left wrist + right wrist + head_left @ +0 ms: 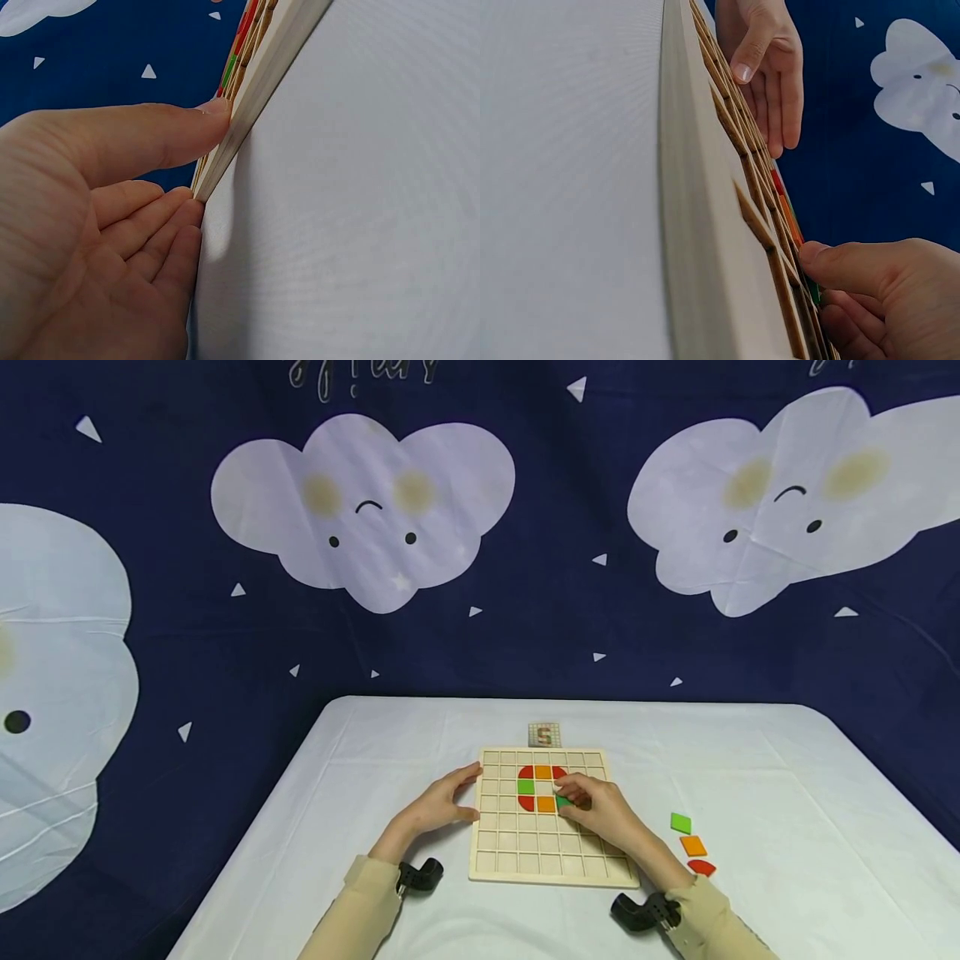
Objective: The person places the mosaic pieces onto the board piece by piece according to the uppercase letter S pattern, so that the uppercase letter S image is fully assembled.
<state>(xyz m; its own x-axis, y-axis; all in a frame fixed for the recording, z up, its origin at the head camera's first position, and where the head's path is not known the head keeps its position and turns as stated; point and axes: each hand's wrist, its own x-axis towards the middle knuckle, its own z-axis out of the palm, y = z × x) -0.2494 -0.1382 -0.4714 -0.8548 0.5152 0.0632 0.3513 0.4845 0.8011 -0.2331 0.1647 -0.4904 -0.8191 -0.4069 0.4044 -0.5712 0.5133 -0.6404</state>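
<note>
A square wooden grid board (517, 865) lies on the white table. Set in its upper cells are several flat pieces, among them a light green square (526, 787), an orange square (543, 772) and a red rounded piece (527, 803). Over the right side of this group, my right hand (603, 810) pinches a dark green piece (562, 802) with thumb and fingers, close on the board; the fingers partly hide it. My left hand (435, 803) rests at the board's left edge, its thumb and fingertips against the frame, fingers extended.
A small pattern card (544, 735) lies just beyond the board's far edge. To the right of the board, a light green piece (681, 823), an orange piece (693, 846) and a red piece (702, 867) lie on the table (810, 860). A dark blue cloth with clouds hangs behind.
</note>
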